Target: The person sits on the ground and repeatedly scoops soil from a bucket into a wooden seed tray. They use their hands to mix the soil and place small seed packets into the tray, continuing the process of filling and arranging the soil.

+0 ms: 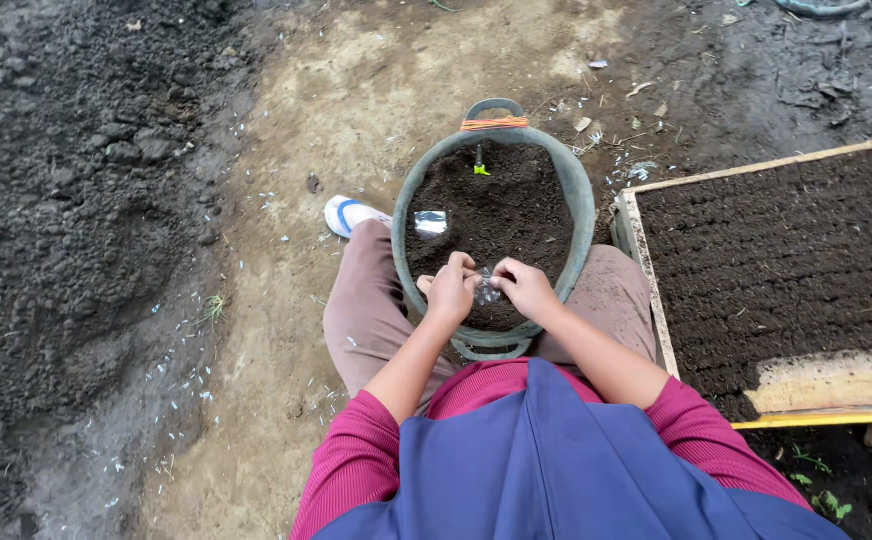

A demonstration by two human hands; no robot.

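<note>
I see my left hand (pixel 449 290) and right hand (pixel 522 287) both pinching a small clear plastic bag (pixel 487 292) between them, over the near rim of the soil-filled basin (pixel 584 205). A second clear packet (pixel 430 223) lies on the soil, farther left. A wooden-framed seedbed (pixel 646 262) borders the right; bare ground opens left.

The small clear packet (pixel 486 292) is largely covered by both hands; its contents cannot be determined. The wooden frame (pixel 646 270) is cut off at the right edge.
</note>
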